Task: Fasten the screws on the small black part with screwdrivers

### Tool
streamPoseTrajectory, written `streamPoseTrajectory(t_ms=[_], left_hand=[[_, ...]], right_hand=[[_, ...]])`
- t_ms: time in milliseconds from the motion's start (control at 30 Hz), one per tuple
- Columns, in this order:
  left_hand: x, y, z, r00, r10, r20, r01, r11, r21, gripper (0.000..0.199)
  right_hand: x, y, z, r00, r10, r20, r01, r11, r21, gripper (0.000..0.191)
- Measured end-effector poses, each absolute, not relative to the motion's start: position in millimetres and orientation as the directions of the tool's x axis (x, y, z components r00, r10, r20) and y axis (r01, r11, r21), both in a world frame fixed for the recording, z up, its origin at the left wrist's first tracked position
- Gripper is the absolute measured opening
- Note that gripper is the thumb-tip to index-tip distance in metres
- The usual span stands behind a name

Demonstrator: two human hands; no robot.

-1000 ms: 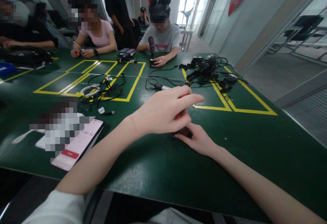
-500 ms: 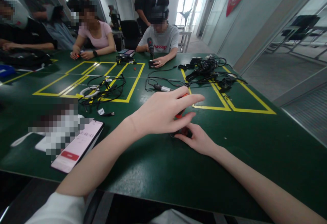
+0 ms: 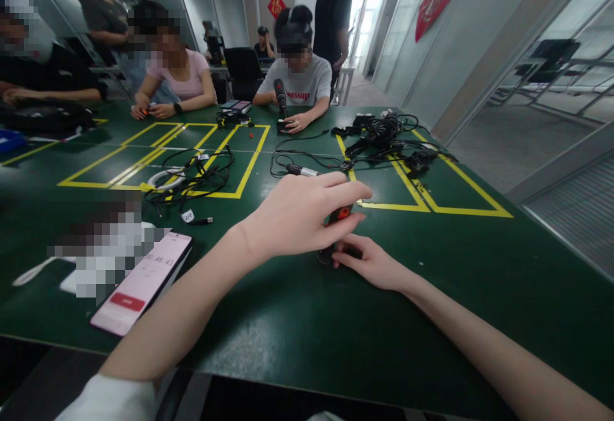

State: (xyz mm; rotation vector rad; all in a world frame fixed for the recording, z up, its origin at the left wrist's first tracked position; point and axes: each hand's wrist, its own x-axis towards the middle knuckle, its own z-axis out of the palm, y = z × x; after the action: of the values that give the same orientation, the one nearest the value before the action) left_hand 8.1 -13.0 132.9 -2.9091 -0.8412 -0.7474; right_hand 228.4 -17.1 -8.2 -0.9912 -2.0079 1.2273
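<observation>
My left hand (image 3: 304, 213) is curled round a red-and-black tool (image 3: 342, 212), whose top is mostly hidden by the fingers. Just below it, my right hand (image 3: 373, 261) pinches a small dark object (image 3: 325, 256) low over the green table (image 3: 288, 306). The two hands are close together, the left one higher. How the tool meets the dark object is hidden behind my left fingers.
A phone (image 3: 144, 280) lies at the left. Black cables (image 3: 215, 168) lie beyond it, with a larger cable heap (image 3: 384, 133) at the back right. Yellow tape (image 3: 247, 174) marks the table. Across it, a person (image 3: 300, 82) holds a power driver (image 3: 281, 95).
My left fingers have shifted slightly left and down, and more of the tool shows. My right fingertips have changed position at the dark object. The standing person at the back has moved right.
</observation>
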Motion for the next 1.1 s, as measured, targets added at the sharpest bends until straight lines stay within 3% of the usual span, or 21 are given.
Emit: streamPoseTrajectory(t_ms=[367,533,700,900,1100], left_hand=[[7.9,-9.5,131.0,0.710,0.534,0.459,0.548,-0.828,0.117,0.026],[6.2,-11.4,134.9,0.658,0.577,0.485,0.604,-0.788,0.117,0.043],[8.2,-14.8,137.1,0.667,0.547,0.506,0.569,-0.812,0.128,0.026],[10.0,-13.1,136.8,0.665,0.581,0.469,0.587,-0.795,0.153,0.024],[11.1,-10.7,133.0,0.654,0.567,0.501,0.570,-0.805,0.167,0.026]], right_hand=[[225.2,-13.5,-10.7,-0.550,0.833,0.049,0.234,0.211,-0.949,0.036],[225.6,-14.4,-9.0,-0.528,0.846,0.077,0.254,0.244,-0.936,0.037],[228.5,-15.2,-3.9,-0.559,0.828,0.047,0.274,0.238,-0.932,0.021],[226.2,-14.8,-4.7,-0.529,0.847,0.049,0.289,0.234,-0.928,0.034],[223.7,-13.9,-5.2,-0.525,0.849,0.054,0.277,0.230,-0.933,0.036]])
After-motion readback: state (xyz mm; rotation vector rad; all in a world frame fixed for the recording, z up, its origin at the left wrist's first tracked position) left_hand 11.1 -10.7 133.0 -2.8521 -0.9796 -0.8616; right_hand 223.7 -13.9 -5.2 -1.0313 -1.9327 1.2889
